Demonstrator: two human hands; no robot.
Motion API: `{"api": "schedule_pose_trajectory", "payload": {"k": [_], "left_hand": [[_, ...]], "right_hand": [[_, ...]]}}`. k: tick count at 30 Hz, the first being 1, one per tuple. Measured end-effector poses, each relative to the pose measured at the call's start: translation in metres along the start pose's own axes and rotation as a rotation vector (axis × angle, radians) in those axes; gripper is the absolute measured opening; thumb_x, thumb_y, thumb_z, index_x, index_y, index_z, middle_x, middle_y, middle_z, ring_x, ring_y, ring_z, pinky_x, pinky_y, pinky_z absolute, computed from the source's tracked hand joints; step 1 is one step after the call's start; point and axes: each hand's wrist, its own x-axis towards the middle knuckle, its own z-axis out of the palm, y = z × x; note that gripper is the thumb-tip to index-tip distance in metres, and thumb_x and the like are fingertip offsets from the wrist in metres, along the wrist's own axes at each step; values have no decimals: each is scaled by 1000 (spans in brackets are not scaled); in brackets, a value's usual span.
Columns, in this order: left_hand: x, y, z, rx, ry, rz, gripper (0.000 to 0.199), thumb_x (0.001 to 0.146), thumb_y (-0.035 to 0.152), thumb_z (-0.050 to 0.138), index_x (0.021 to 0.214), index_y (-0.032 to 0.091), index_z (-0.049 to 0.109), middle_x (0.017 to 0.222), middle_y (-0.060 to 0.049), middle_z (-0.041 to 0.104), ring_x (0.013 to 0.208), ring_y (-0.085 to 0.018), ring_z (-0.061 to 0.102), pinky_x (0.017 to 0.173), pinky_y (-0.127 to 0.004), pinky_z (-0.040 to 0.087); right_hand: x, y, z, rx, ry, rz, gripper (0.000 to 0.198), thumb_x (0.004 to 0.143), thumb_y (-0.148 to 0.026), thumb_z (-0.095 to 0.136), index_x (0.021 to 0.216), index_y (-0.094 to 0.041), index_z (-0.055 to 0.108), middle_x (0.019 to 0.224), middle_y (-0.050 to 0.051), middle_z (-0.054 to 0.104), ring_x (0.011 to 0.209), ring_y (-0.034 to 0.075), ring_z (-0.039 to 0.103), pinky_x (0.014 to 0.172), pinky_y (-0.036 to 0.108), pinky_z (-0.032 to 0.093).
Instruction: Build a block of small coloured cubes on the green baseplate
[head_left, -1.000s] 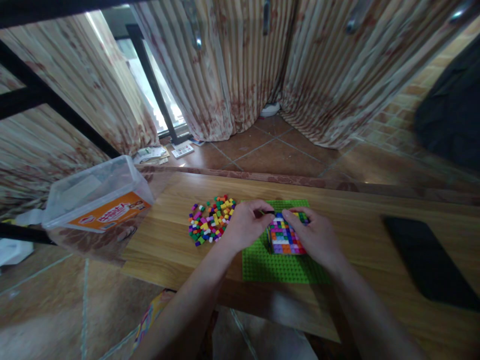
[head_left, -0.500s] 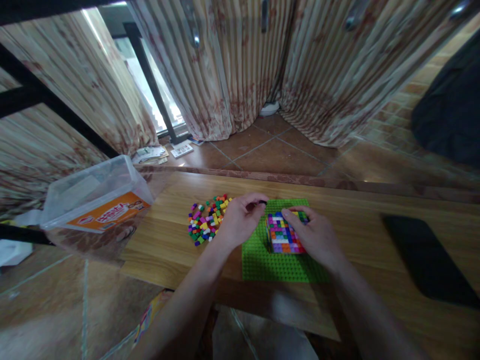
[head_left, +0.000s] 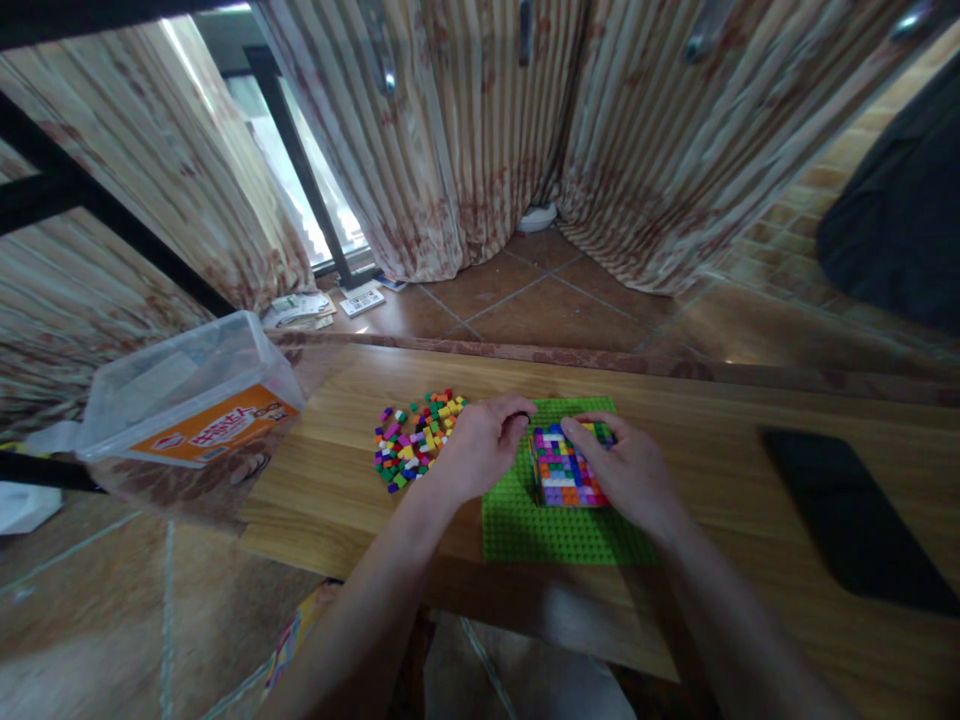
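Note:
A block of multicoloured toy bricks (head_left: 562, 476) stands on the green studded baseplate (head_left: 525, 535). My right hand (head_left: 634, 470) is closed around its right side, with the thumb lying on the top. Just off the block's far left corner, my left hand (head_left: 480, 445) pinches a small black brick (head_left: 523, 413) between thumb and fingertips, over the baseplate's left edge. The brick is mostly covered by the fingers. Left of that hand lies a heap of loose coloured bricks (head_left: 409, 440), partly hidden behind it.
The wooden table (head_left: 322, 480) carries all this, with a dark flat object (head_left: 855, 520) on its right. A clear plastic box (head_left: 195, 390) with an orange label stands at the left end. Curtains (head_left: 480, 130) hang beyond the tiled floor.
My left hand has shifted slightly, its fingers closing further over the black brick and hiding more of it. My right hand keeps its grip on the brick block.

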Motion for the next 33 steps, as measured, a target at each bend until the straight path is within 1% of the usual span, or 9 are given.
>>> {"api": "schedule_pose_trajectory", "payload": {"k": [2,5,8,11,14,17,23,29,33], "left_hand": [[-1,2,-1,26,-2,4,22,87,8,49,100,20,62,93,-2,71,85,-16,67,80,-28,50],[-2,3,-2,18,0,-15,22,88,12,51,107,20,54,88,-1,69,83,-17,67,76,-28,51],[-2,1,-1,-9,-2,-22,19,86,13,55,103,21,52,88,-1,67,84,-16,67,77,-28,51],[-2,1,0,-23,1,-28,14,84,14,59,95,20,54,88,0,66,85,-16,66,79,-28,51],[-1,3,0,-34,12,-43,8,83,16,62,87,19,57,82,0,67,80,-15,66,75,-27,50],[0,5,-1,-80,-1,-34,4,83,15,62,86,18,61,78,1,68,76,-14,66,71,-24,49],[-1,6,1,-63,13,42,15,86,12,58,92,20,70,89,-1,72,84,-14,67,80,-25,50],[-2,8,8,-17,23,104,22,87,11,54,95,20,72,87,-3,69,84,-15,65,79,-27,51],[-1,7,10,-15,18,96,21,85,10,56,95,21,71,88,-2,69,87,-16,65,81,-28,51]], "right_hand": [[0,0,0,0,-3,1,52,82,-64,52,98,-19,74,81,6,73,73,21,65,68,31,44],[-1,0,0,-3,-2,7,53,82,-65,51,98,-19,73,79,6,73,71,21,65,67,31,43],[-1,-1,-1,-1,-7,9,53,82,-65,52,99,-19,73,77,5,73,70,21,65,66,30,43],[-1,-2,-1,1,-16,17,53,82,-65,52,99,-19,73,76,5,72,68,20,64,64,30,42],[-1,-2,-2,-6,-9,11,52,83,-64,52,98,-19,73,77,5,72,69,21,64,65,30,42],[-1,-2,-2,-2,-10,-3,50,83,-63,52,97,-19,73,78,5,73,71,21,65,66,30,43],[-1,-2,-2,6,-8,-12,50,83,-62,52,97,-19,73,79,6,73,73,22,66,67,30,44],[-1,-1,-1,5,-2,-9,50,83,-63,52,96,-20,72,80,6,73,74,22,66,68,31,44],[0,0,0,9,0,-12,50,83,-62,52,96,-19,73,78,6,73,72,22,66,67,30,44]]}}
